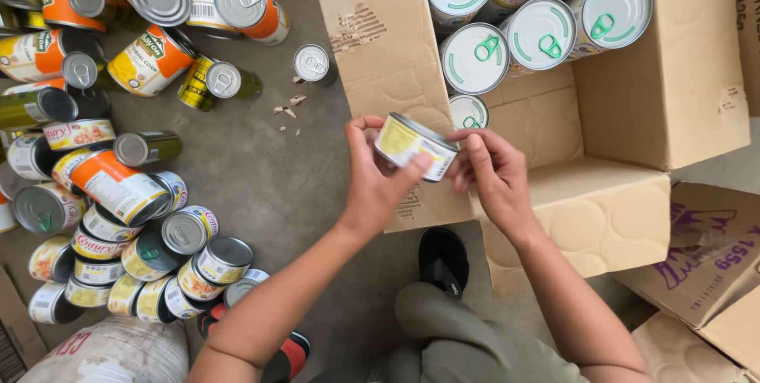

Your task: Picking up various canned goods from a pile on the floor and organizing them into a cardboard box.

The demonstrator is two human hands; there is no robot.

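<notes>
We pinch a small flat can (416, 145) between both hands (378, 185) (495, 173) above the cardboard box (665, 90), where six cans (507, 27) stand packed and many more (119, 193) wait on the floor (261, 169).

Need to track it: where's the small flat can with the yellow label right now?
In the head view's centre, the small flat can is held between left hand and right hand, above the open cardboard box's flap.
</notes>
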